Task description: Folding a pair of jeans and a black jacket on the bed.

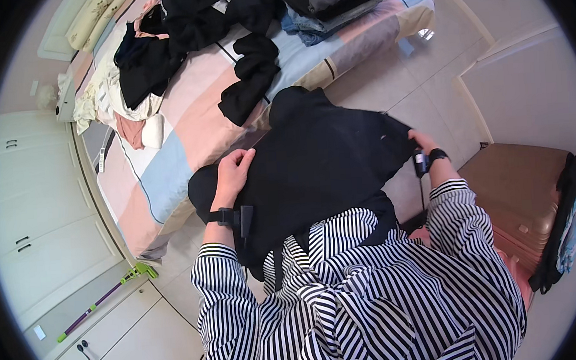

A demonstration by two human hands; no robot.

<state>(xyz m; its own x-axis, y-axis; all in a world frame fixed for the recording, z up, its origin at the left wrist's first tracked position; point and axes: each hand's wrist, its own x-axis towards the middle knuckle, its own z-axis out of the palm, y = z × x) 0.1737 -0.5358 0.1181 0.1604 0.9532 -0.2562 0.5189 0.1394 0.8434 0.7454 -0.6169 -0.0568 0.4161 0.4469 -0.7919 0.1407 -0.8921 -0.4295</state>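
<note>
A black garment [323,155] is stretched out in front of me, across my lap and up to the bed's edge; its folds hide which kind it is. On its left side my left hand [233,173] pinches the cloth, thumb and fingers together. At the far right corner, my right hand [421,143] grips the garment's edge, with some fingers hidden behind it. The cloth spans fairly flat between both hands. Each wrist carries a black strap with a small device.
Beyond lies a bed with a pastel patchwork sheet [182,114]. On it are a heap of black clothes [206,33] and a folded stack of dark trousers and jeans [333,9]. A brown suitcase [515,179] stands right; white cabinets [45,195] and a purple-green mop [104,298] are left.
</note>
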